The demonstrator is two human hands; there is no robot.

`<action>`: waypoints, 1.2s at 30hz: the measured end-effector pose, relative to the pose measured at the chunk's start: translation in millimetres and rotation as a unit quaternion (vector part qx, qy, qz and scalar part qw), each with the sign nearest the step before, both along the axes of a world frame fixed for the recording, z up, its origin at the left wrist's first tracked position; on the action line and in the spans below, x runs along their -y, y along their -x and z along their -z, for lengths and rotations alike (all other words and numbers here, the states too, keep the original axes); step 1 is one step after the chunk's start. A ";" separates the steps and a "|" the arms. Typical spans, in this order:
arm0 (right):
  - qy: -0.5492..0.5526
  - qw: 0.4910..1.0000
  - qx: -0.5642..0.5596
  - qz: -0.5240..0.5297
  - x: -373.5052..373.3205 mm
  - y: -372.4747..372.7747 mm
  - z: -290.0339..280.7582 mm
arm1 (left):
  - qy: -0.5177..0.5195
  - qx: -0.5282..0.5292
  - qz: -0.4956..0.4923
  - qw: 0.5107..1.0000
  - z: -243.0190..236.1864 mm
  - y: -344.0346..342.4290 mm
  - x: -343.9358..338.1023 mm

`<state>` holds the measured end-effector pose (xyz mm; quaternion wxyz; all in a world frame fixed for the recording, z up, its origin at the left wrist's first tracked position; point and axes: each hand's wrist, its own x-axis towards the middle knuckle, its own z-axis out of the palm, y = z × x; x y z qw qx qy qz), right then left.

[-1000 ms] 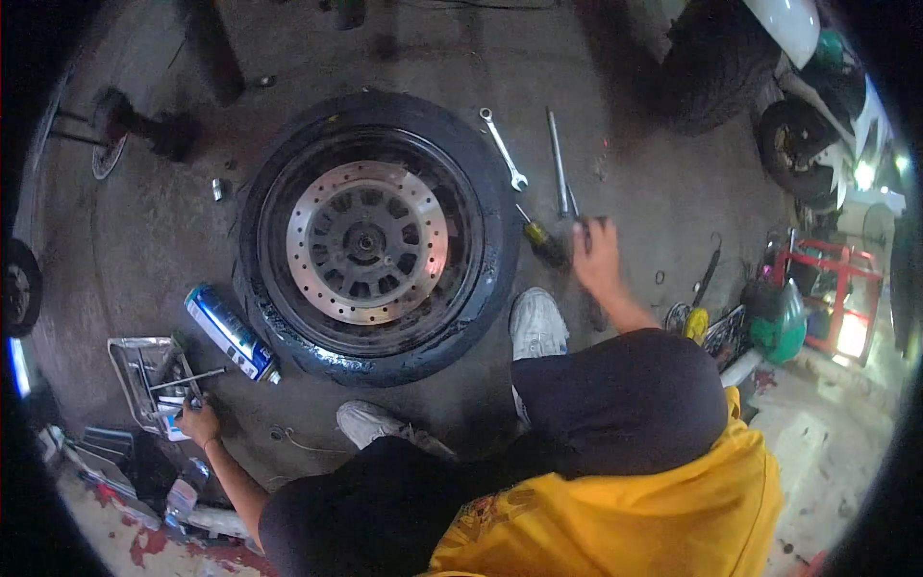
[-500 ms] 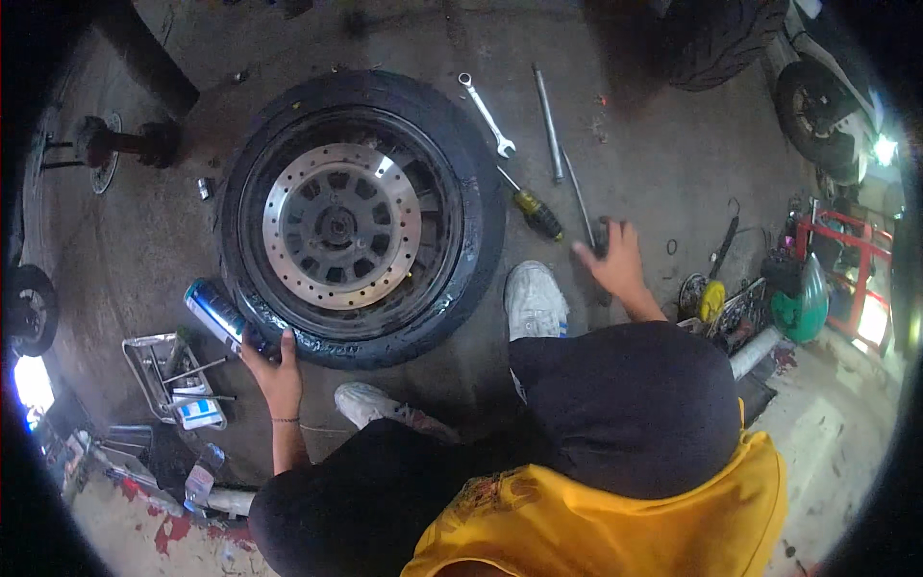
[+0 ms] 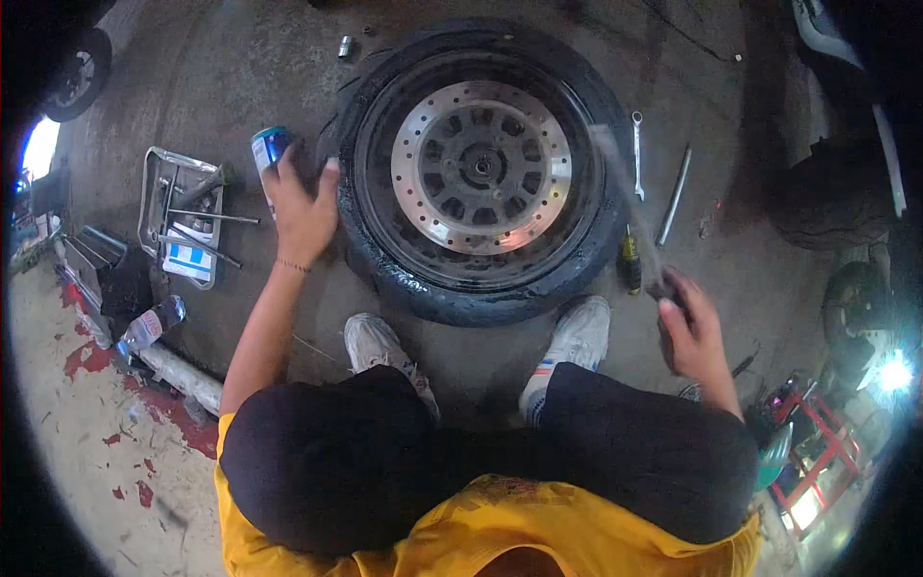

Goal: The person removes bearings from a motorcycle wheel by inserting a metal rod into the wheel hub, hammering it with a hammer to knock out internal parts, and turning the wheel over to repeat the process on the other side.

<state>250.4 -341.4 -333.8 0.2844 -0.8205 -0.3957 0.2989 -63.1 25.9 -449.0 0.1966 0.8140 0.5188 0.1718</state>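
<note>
Wheel [image 3: 483, 166], head view, flat on floor [image 3: 481, 356], twelve o'clock. Lever [image 3: 636, 204], on floor half-second ago, now raised in right hand [image 3: 696, 335] at wheel's four o'clock, fingers clamped on handle; blurred tip over wheel's edge, seemingly within working reach. Left hand [image 3: 306, 219], nine o'clock, by can [image 3: 270, 147], thumb spread; cannot tell if gripping.

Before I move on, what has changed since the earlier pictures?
The right hand has lifted the dark-handled bar off the floor, its blurred blade over the right side of the wheel. The left hand has moved from the tray to the spray can; its grip is unclear. The view has shifted. The wrench and screwdriver stay on the floor beside the wheel.
</note>
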 end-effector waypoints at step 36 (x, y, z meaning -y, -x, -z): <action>0.117 0.959 -0.147 -0.214 -94.3 -20.6 7.0 | 0.109 0.092 -0.031 0.989 41.5 -14.5 -7.6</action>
